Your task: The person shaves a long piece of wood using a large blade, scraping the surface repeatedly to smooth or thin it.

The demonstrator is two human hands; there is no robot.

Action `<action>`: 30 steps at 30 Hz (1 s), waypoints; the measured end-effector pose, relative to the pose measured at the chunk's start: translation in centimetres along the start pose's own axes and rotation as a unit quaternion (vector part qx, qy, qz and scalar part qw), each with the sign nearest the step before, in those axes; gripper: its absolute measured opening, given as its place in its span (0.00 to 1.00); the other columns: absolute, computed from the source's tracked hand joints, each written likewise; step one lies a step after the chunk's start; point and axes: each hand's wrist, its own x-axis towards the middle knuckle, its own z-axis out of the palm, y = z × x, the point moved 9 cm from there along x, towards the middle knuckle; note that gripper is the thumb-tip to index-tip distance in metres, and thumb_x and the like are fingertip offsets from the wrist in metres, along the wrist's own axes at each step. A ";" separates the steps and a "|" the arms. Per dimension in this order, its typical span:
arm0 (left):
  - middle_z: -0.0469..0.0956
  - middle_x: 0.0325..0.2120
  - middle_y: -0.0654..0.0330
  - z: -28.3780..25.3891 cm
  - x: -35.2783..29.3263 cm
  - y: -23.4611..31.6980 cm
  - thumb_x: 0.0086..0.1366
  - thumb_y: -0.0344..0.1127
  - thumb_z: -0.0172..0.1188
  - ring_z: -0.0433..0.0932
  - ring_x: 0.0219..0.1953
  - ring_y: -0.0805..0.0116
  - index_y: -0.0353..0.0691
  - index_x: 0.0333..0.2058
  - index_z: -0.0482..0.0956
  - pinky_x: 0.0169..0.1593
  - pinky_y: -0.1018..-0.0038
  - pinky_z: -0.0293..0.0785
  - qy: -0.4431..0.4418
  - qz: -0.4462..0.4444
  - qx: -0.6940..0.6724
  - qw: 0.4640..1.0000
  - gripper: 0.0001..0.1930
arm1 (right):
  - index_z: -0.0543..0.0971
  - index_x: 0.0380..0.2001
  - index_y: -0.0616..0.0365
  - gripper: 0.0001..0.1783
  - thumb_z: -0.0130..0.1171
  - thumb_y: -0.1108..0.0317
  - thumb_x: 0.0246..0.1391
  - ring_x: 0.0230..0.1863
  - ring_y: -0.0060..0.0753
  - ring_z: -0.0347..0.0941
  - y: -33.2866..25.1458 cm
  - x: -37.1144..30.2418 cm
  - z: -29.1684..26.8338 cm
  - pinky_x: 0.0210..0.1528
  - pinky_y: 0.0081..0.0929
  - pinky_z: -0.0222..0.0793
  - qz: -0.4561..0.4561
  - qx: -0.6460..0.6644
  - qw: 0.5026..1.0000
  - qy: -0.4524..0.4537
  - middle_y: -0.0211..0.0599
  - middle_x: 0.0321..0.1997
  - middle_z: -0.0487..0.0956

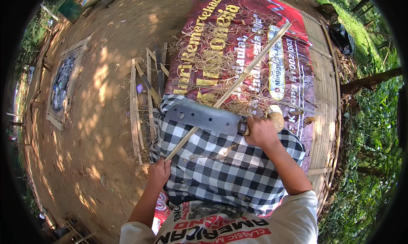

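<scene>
My left hand [159, 172] is closed around the near end of a long, pale bamboo strip [238, 83], which slants away to the far right. In my right hand [261, 132] is the handle of a machete [204, 117] with a broad grey blade and several holes along it. The blade lies across the strip, over my lap, and hides a short stretch of it. Under both is a black and white checked cloth [221, 167] covering my legs. Curly bamboo shavings [212, 57] are scattered beyond the blade.
A red printed banner [204, 14] covers much of the bamboo platform [325, 137] I sit on. Several split bamboo pieces [135, 112] lean at its left edge. On the dirt floor [102, 116] is a framed ash pit [63, 80]. Green plants [374, 167] grow at the right.
</scene>
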 end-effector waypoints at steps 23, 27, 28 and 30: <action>0.72 0.19 0.35 -1.0 2.3 -0.3 0.71 0.50 0.46 0.73 0.27 0.34 0.25 0.22 0.74 0.31 0.53 0.68 -0.155 -0.071 -0.107 0.980 0.29 | 0.72 0.24 0.58 0.12 0.60 0.67 0.32 0.23 0.47 0.77 3.1 1.3 -0.7 0.27 0.41 0.73 0.085 0.025 0.995 0.040 0.44 0.24 0.79; 0.69 0.15 0.37 -0.4 2.8 -0.4 0.70 0.51 0.47 0.72 0.21 0.37 0.25 0.20 0.73 0.28 0.55 0.66 -0.165 -0.068 -0.106 0.978 0.31 | 0.74 0.26 0.60 0.13 0.61 0.65 0.34 0.23 0.50 0.77 5.1 0.6 -1.2 0.29 0.45 0.73 0.133 0.009 0.991 0.032 0.46 0.21 0.78; 0.70 0.15 0.37 -0.4 2.9 -0.1 0.70 0.50 0.48 0.72 0.21 0.37 0.25 0.21 0.73 0.28 0.56 0.66 -0.164 -0.065 -0.110 0.978 0.30 | 0.73 0.25 0.60 0.13 0.61 0.65 0.35 0.23 0.50 0.77 4.1 0.5 -1.0 0.29 0.45 0.73 0.142 0.022 0.989 0.023 0.46 0.20 0.78; 0.70 0.16 0.37 -0.7 2.7 0.3 0.70 0.49 0.49 0.72 0.21 0.37 0.25 0.22 0.74 0.27 0.56 0.67 -0.163 -0.060 -0.117 0.978 0.29 | 0.72 0.25 0.60 0.13 0.62 0.64 0.37 0.23 0.52 0.78 1.4 0.6 -1.0 0.30 0.44 0.74 0.152 0.065 0.986 0.009 0.48 0.19 0.78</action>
